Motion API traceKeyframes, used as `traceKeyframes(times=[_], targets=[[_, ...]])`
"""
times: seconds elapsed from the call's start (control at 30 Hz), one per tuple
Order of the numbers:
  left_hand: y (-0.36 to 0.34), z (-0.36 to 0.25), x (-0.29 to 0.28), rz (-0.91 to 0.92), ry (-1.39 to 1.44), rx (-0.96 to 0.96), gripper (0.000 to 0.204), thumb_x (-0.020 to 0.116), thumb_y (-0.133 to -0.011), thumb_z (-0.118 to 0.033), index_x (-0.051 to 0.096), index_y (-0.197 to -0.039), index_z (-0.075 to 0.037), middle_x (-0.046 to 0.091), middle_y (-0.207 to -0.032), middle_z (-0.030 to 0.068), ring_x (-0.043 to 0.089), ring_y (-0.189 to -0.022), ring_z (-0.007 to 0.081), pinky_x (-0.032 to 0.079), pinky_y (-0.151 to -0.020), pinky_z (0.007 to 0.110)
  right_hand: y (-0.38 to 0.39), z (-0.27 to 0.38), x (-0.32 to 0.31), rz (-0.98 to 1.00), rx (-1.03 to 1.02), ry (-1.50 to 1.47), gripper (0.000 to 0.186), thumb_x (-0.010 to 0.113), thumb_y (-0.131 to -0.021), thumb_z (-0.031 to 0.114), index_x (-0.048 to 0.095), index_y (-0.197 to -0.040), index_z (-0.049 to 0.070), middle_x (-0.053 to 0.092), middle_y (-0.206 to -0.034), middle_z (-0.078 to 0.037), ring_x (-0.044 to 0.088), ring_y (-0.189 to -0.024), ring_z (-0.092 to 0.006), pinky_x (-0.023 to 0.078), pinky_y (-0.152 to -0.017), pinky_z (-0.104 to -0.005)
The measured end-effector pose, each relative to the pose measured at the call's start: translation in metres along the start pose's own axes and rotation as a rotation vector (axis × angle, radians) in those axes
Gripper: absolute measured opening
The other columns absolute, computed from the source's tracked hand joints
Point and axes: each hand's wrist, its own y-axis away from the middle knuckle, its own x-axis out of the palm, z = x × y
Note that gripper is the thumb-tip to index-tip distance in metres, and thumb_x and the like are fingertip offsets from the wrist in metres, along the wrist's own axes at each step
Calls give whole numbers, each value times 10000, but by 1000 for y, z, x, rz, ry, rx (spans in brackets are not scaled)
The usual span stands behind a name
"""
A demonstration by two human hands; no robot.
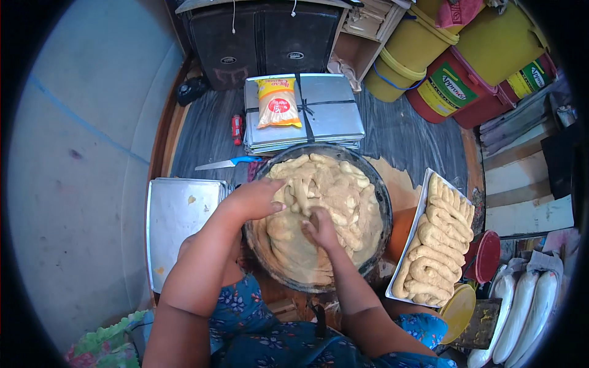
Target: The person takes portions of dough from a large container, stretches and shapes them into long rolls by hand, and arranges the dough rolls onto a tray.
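A wide round basin (385, 230) with a dark rim sits in front of me, holding a big mass of pale dough (334, 190) in thick folds and ropes, dusted with a tan powder. Over the basin's left side is my left hand (256, 197), its fingers stretched over the dough and the thumb apart. My right hand (322, 228) is lower, near the middle, with fingers curled against a fold of dough; its grip is partly hidden. To the right, a metal tray (402, 260) carries twisted dough ropes (438, 239) laid in rows.
Behind the basin, a yellow-and-clear packet (278, 103) lies on stacked metal trays (336, 113). A blue-handled knife (226, 163) lies left of it, above more trays (178, 214). Yellow buckets (388, 76) and red tubs (445, 89) stand back right; plastic-wrapped rolls (527, 313) lie front right.
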Motion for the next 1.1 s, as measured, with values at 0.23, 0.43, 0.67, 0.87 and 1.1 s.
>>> traceKeyframes(times=[0.23, 0.43, 0.67, 0.87, 1.1], targets=[[4, 3, -6, 8, 16, -31, 682, 642, -841, -371, 405, -1406, -71, 496, -1325, 245, 504, -1203, 395, 408, -1009, 439, -84, -60, -31, 154, 259, 574, 597, 697, -804, 310, 497, -1334, 124, 442, -1397, -170, 401, -1309, -347, 277, -1071, -560], [3, 7, -13, -11, 9, -57, 684, 641, -848, -363, 394, -1412, -66, 487, -1331, 250, 499, -1207, 398, 405, -1011, 438, -132, -102, -31, 286, 472, 337, 417, 676, -814, 331, 631, -1165, 110, 616, -1186, -119, 532, -1189, -288, 270, -1040, -602], [2, 5, -12, -18, 15, -29, 695, 646, -844, -367, 393, -1411, -55, 485, -1331, 253, 497, -1206, 405, 403, -1013, 437, -103, -101, -37, 314, 143, 615, 475, 682, -806, 302, 587, -1213, 75, 636, -1127, -156, 590, -1082, -333, 422, -977, -419], [6, 15, -7, -52, 27, -44, 662, 643, -839, -373, 431, -1390, -73, 510, -1313, 228, 520, -1189, 373, 419, -992, 444, -117, -109, -48, -98, 383, 193, 456, 653, -850, 304, 579, -1155, -27, 652, -1015, -237, 631, -980, -375, 480, -866, -455], [4, 19, -10, -19, 54, -60, 711, 666, -830, -353, 392, -1412, -50, 464, -1363, 254, 473, -1246, 379, 379, -1043, 429, -181, -42, -90, -318, 192, -292, 256, 602, -915, 209, 592, -1020, -25, 643, -857, -149, 607, -792, -232, 485, -755, -354]])
